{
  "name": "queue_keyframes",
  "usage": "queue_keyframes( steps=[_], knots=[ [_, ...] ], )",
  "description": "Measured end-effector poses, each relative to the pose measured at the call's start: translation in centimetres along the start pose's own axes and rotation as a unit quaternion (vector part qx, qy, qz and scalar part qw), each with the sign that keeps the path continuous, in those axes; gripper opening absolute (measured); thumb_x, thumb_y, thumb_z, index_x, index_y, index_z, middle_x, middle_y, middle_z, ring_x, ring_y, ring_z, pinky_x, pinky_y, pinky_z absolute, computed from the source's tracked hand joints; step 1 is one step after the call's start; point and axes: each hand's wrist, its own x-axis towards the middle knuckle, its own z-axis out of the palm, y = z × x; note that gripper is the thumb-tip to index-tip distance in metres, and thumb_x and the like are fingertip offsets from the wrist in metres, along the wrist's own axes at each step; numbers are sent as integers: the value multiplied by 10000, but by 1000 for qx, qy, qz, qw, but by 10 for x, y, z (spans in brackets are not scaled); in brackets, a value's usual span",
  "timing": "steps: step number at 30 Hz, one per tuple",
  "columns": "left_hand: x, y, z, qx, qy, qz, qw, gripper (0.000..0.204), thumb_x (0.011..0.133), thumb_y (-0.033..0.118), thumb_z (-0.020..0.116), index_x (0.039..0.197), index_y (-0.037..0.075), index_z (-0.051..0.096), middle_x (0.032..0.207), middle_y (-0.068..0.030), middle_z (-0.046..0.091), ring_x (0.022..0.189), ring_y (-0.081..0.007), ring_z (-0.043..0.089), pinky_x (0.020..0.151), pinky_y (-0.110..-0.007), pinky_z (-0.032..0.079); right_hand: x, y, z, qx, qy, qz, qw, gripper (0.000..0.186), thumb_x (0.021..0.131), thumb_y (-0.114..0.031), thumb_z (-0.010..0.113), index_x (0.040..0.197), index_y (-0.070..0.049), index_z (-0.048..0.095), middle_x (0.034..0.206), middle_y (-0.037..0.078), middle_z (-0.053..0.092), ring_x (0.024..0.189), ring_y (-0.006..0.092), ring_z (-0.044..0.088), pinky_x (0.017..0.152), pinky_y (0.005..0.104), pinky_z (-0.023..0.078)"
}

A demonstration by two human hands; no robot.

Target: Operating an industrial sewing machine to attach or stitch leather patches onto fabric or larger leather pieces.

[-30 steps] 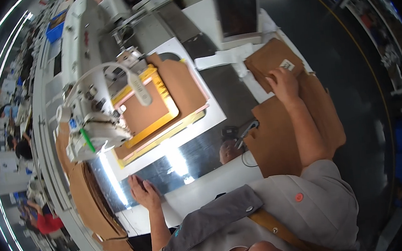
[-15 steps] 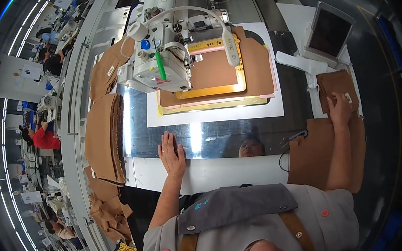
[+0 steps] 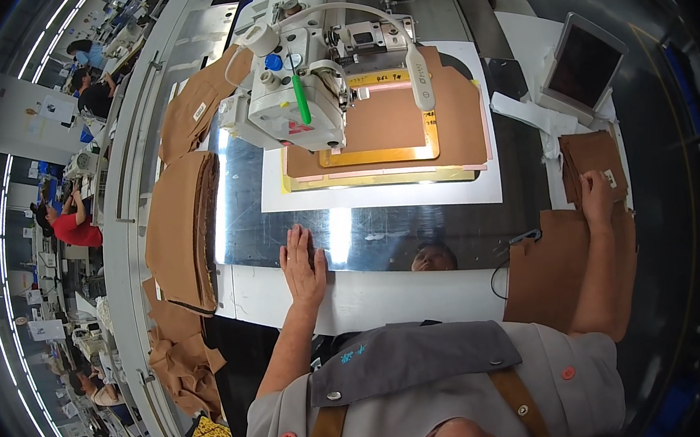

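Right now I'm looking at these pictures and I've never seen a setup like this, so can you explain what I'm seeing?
You're looking down from a wide camera on a person's head; its lens bends the edges. The hands are bare. The left hand lies spread at the front of the metal plate, apparently holding nothing. The right hand touches a small brown stack; whether it grips a piece is unclear. The white machine looks like a sewing machine. Beside its head, a yellow frame lies over a brown panel, with a white sheet underneath. A thicker stack sits left, and a screen stands right.
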Motion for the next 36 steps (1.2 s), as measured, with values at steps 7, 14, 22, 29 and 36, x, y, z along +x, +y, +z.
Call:
queue_keyframes(
  steps=[7, 14, 22, 29, 36],
  knots=[
    [13, 44, -10, -128, -10, 45, 991, 425, 1029, 231, 534, 1414, 56, 570, 1454, -191, 575, 1372, -376, 516, 1179, -498, 293, -22, -84, -69, 157, 100, 30, 982, 136, 1034, -137, 599, 989, -8, 592, 920, 81, 607, 816, 224, 614, 721, 365, 501],
    [44, 159, 10, -593, -263, -121, 751, 523, 1066, 291, 573, 1493, 13, 457, 1442, -152, 575, 1293, -212, 565, 1041, -346, 496, -80, -261, -41, 410, -75, -221, 882, 95, 821, -30, 724, 847, -33, 633, 880, 118, 652, 771, 280, 658, 694, 371, 522],
    [57, 138, 23, -598, -260, -165, 740, 311, 1065, 193, 576, 1288, -22, 608, 1132, -53, 707, 1019, -89, 641, 937, -262, 503, -71, -308, 8, 373, -61, -322, 868, 194, 854, -182, 772, 982, -68, 682, 1010, 99, 696, 950, 299, 670, 813, 431, 519],
    [81, 118, 24, -605, -263, -164, 734, 311, 1059, 171, 592, 1305, -17, 562, 1117, -67, 716, 989, -86, 656, 907, -249, 510, -31, -339, 44, 440, -239, -279, 820, 159, 903, -115, 737, 1012, -17, 674, 944, 140, 694, 883, 303, 687, 782, 391, 535],
    [74, 86, 28, -575, -231, -226, 751, 320, 1030, 139, 643, 1290, -33, 572, 1069, -87, 737, 923, -101, 707, 758, -245, 576, 5, -368, 70, 429, -171, -284, 840, 137, 896, -118, 749, 956, -8, 692, 874, 157, 721, 808, 316, 711, 742, 396, 561]
  ],
)
